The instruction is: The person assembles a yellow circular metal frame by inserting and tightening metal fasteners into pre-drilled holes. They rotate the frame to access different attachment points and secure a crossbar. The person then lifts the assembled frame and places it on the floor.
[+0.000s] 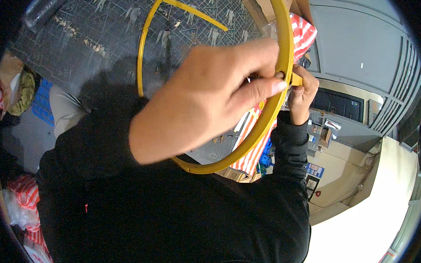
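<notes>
A large yellow hoop (256, 147), apparently a flat metal band, stands tilted in front of me. My left hand (198, 88) reaches across it from the left, thumb and forefinger pinched at the hoop's right side. Between those fingertips is a small dark fastener (280, 75) by the band; its exact shape is mostly hidden. On the hoop's outer side, my right hand (304, 93) is closed round the end of a yellow flat bar (296, 79) that meets the band at the same spot. Another yellow bar (197, 13) runs inward from the hoop's upper left.
Beneath the hoop lies a dark, scuffed, printed work surface (112, 14). Cardboard boxes (260, 9) and red-and-white striped bags (301, 37) stand beyond it. A blue crate (43, 103) is at far left. Grey panels (355, 39) rise on the right.
</notes>
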The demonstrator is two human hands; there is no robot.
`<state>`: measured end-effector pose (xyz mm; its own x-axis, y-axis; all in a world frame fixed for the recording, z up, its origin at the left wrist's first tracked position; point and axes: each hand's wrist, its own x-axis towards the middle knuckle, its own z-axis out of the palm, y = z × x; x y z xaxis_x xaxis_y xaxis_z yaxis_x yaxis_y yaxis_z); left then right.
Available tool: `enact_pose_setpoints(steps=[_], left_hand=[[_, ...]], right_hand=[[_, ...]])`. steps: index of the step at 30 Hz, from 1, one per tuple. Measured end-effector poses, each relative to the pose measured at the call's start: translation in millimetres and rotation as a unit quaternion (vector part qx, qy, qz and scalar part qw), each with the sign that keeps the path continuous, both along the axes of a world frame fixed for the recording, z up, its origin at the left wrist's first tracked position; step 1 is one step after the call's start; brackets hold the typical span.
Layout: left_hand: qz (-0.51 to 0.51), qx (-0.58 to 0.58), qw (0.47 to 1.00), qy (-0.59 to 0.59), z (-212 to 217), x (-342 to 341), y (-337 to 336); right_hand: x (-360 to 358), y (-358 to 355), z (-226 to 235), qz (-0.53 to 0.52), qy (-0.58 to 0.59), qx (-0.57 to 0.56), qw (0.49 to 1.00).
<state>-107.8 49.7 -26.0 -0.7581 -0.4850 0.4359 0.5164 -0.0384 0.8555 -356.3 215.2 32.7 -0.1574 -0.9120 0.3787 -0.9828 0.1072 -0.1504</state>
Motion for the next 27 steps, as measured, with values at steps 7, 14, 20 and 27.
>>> enact_pose_setpoints(steps=[7, 14, 20, 27], left_hand=[[-0.024, -0.090, 0.995, -0.028, 1.5, 22.4, -6.9], [0.000, -0.238, 0.969, -0.072, 10.0, 26.8, -17.3], [0.025, -0.296, 0.952, -0.069, 17.0, 21.1, -22.6], [-0.021, -0.329, 0.941, -0.079, 21.7, 12.4, -25.6]], right_hand=[[4.2, 5.8, 5.3, 0.012, 0.004, 0.032, 0.999], [7.0, 6.2, 11.8, 0.019, -0.042, 0.076, 0.996], [2.6, 7.2, 13.0, 0.020, -0.085, 0.098, 0.991], [0.9, 11.9, 14.0, 0.042, -0.086, 0.116, 0.989]])
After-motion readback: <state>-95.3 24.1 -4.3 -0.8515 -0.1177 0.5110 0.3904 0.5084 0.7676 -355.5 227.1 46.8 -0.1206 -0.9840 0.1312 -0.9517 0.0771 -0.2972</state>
